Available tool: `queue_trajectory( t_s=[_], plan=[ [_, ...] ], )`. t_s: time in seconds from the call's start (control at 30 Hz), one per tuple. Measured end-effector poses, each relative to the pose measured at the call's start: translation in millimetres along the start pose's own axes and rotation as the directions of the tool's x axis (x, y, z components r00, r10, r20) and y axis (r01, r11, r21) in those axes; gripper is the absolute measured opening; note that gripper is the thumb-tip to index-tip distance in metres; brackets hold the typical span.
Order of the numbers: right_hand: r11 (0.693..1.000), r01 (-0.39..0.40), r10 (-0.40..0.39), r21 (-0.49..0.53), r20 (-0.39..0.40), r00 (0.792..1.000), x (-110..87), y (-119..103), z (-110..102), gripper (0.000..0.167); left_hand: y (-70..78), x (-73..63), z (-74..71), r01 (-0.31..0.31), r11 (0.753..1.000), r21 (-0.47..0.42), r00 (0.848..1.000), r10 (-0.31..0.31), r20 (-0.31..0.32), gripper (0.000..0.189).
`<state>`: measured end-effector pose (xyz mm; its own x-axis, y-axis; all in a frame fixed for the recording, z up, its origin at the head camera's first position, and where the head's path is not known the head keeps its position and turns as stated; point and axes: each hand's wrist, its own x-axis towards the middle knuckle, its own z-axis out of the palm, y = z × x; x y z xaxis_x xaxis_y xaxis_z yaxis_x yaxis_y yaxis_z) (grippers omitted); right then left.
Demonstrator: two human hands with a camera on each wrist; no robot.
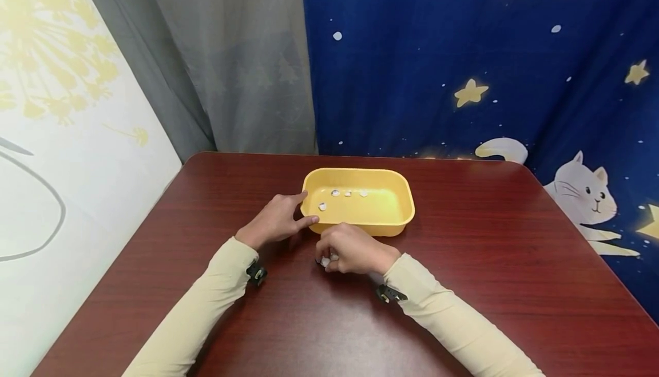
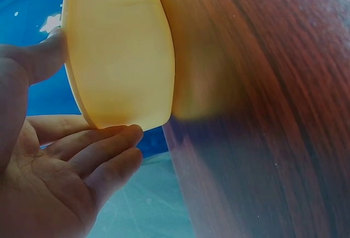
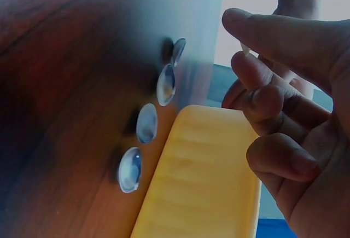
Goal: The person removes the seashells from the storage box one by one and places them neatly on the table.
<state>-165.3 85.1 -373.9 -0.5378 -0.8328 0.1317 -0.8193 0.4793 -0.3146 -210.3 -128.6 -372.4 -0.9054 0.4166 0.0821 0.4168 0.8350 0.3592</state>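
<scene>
A yellow plastic basin (image 1: 370,230) stands on the table, with several small white-and-purple seashells (image 1: 364,193) scattered on its floor. At the basin's left end my left hand (image 1: 273,219) holds the corner, thumb over the near rim and fingers along the end wall (image 2: 123,57). My right hand (image 1: 352,249) is just in front of the basin's near side. Between its thumb and index finger it pinches a small pale seashell (image 3: 245,48), mostly hidden by the fingertips. Several more seashells (image 3: 146,123) lie in a row on the table beside the basin, largely covered by this hand in the head view.
The dark red-brown wooden table (image 1: 489,239) reaches back to a grey curtain (image 1: 247,79) and a blue star-patterned curtain (image 1: 391,68). A white patterned panel (image 1: 67,154) stands along the left side. Each wrist wears a black strap (image 1: 255,273).
</scene>
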Motion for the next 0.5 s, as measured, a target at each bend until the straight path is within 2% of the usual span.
queue_trajectory(
  t_s=[0.27, 0.5],
  plan=[
    [0.998, 0.026, -0.024, -0.056, 0.035, 0.999, 3.2, 0, 9, 0.015, -0.1, -0.7, 0.8, 0.007, 1.000, -0.002, 1.000, -0.007, 0.007, 0.079],
    [1.000, 0.014, -0.012, -0.012, 0.106, 0.994, 7.5, 0, 11, 0.014, 1.2, -1.0, 0.5, 0.007, 1.000, -0.002, 1.000, -0.007, 0.001, 0.079]
  ],
)
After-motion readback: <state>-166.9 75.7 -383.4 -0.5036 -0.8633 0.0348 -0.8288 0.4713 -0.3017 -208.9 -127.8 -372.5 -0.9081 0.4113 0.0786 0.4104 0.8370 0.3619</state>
